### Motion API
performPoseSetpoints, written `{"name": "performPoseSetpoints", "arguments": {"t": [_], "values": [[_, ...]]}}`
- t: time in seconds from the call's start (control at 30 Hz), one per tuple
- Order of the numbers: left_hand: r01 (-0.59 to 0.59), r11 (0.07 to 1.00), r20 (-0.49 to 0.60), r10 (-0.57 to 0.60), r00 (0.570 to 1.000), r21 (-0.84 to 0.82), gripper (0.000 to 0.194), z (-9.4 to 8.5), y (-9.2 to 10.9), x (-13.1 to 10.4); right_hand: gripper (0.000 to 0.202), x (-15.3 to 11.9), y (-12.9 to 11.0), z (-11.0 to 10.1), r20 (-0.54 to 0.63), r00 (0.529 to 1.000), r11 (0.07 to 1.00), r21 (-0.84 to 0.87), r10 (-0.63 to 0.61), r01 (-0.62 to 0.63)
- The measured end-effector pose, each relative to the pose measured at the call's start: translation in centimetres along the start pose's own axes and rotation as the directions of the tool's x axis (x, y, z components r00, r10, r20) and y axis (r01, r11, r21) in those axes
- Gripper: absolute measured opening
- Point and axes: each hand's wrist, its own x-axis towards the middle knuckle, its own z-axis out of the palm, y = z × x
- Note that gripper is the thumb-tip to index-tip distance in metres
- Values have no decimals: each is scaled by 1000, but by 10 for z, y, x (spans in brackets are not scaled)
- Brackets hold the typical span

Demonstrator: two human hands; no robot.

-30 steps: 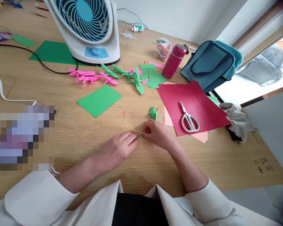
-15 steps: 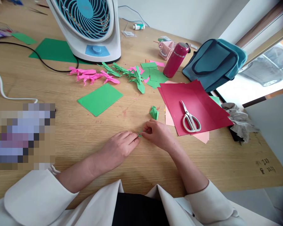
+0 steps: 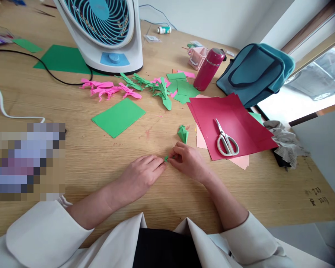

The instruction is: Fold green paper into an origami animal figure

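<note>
Between my two hands, a small piece of folded green paper [image 3: 166, 159] shows only in part. My right hand [image 3: 189, 160] pinches one end of it between thumb and forefinger. The fingers of my left hand [image 3: 143, 173] are pressed together at its other end, low over the table, and hide most of that end. Just beyond my right hand lies a folded green paper piece [image 3: 182, 134], untouched. Farther off are a green paper rectangle [image 3: 118, 118], pink folded paper figures [image 3: 106, 90] and green folded paper figures [image 3: 164, 95].
Scissors [image 3: 226, 140] lie on red paper sheets [image 3: 248, 130] to the right. Behind stand a fan [image 3: 114, 67], a red flask [image 3: 209, 70] and a teal bag [image 3: 254, 74]. A black cable [image 3: 53, 75] crosses the wooden table [image 3: 106, 156] at left, beside a pixelated area.
A little more of the green paper shows between my fingertips. My right hand has shifted very slightly; my left hand stays almost in place.
</note>
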Motion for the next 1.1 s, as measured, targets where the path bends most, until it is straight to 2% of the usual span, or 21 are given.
{"name": "performPoseSetpoints", "arguments": {"t": [0.17,0.33,0.53,0.63,0.9,1.1], "values": [[10,1000,-32,-10,999,19,18,1,2,0,10,-6,6,4,-54,985,986,-25,-165,164],[11,1000,-43,-10,999,24,17,3,3,1,11,-10,7,9,-71,953,948,-148,-293,281],[26,1000,-41,-26,999,-7,18,3,3,2,7,-10,3,14,-92,978,978,-114,-188,177],[30,999,-48,-31,998,-25,17,3,3,2,7,-8,2,16,-86,975,971,-147,-202,188],[37,999,-61,-38,997,-30,15,3,3,2,21,-14,6,20,-76,903,808,-481,-424,339],[54,998,-77,-56,995,-23,15,5,4,2,25,-26,15,19,-45,853,761,-480,-519,437]]}}
